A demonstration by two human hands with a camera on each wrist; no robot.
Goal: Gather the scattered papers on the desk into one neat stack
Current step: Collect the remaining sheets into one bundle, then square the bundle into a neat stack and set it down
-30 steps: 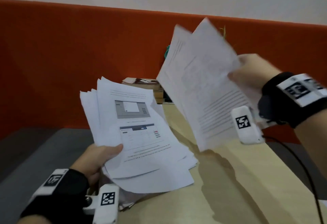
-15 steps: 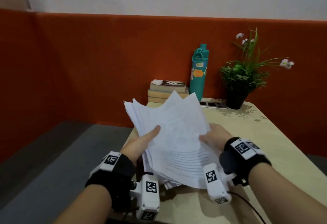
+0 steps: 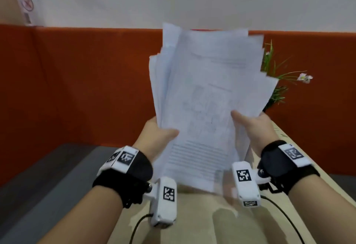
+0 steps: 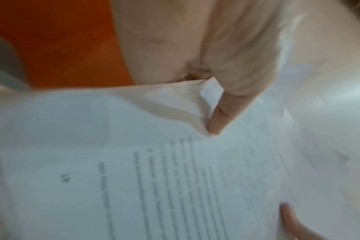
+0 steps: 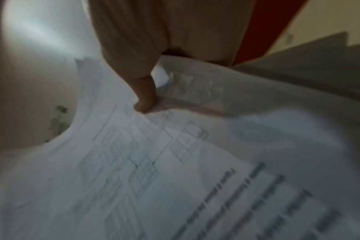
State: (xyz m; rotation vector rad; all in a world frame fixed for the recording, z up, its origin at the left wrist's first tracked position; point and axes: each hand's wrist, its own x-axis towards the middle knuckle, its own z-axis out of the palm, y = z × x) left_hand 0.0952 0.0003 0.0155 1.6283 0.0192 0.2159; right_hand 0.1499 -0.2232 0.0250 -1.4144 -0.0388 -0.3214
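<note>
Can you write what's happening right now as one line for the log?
step: squaring up | papers: one uneven bundle, held upright above desk | left hand: grips left edge | right hand: grips right edge | stack: not neat yet

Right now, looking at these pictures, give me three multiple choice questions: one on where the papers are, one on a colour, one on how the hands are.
1. Where is the stack of papers?
A. Flat on the desk
B. Held up above the desk
C. On the floor

2. What colour is the panel behind the desk?
A. Orange-red
B. Blue
C. Green

3. How are the hands?
A. Both idle
B. Only the right holds paper
C. Both grip the stack

Answers:
1 B, the sheets stand raised in front of the person, with bare desk below them.
2 A, an orange-red band runs under the white wall.
3 C, the left hand and right hand each have a thumb pressed on the top sheet.
</note>
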